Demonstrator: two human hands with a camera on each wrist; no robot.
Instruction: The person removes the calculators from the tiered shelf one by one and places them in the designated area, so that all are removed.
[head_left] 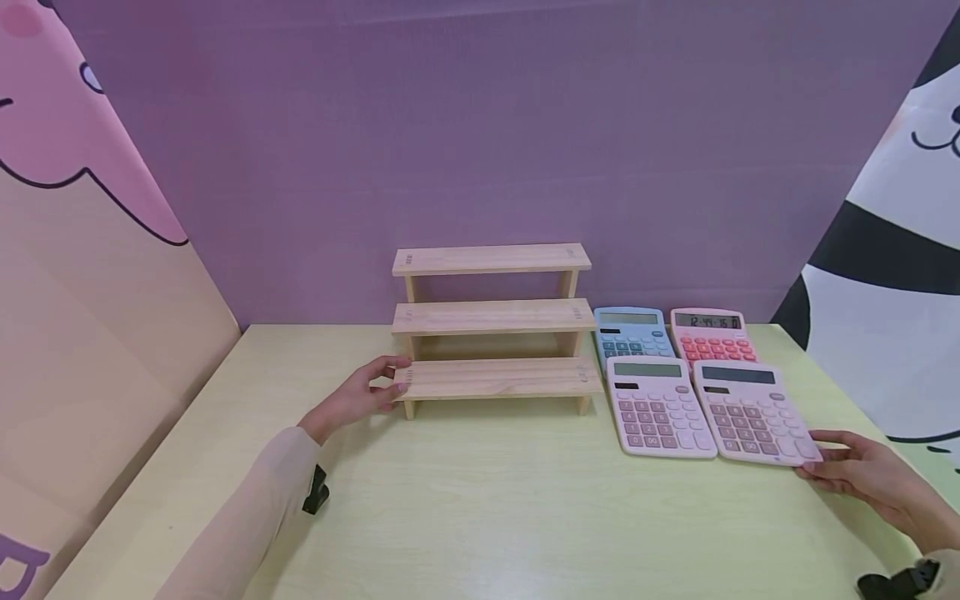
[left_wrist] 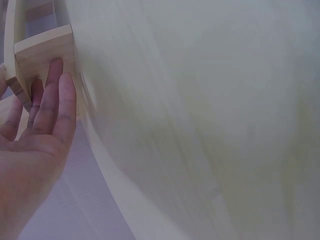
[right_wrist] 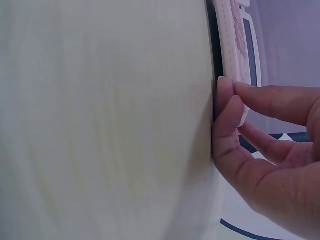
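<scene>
A three-step wooden display stand [head_left: 495,379] rises at the back middle of the table. My left hand [head_left: 367,390] grips the left end of its lowest step; in the left wrist view, fingers [left_wrist: 52,107] reach under the step against the side board [left_wrist: 47,50]. At the right, a pink calculator [head_left: 750,417] with mauve keys has its lower right corner pinched by my right hand [head_left: 862,475]. Close up, thumb and fingers hold the edge of that calculator [right_wrist: 231,45], with a dark gap under it. A matching pink calculator [head_left: 660,408] lies right beside it on the left.
Behind the front pair lie a blue calculator [head_left: 633,329] and a pink calculator with red keys [head_left: 712,333], both partly covered. The pale wood-look table [head_left: 487,508] ends at a purple back wall [head_left: 487,150]. Cartoon-printed panels [head_left: 885,333] border the sides.
</scene>
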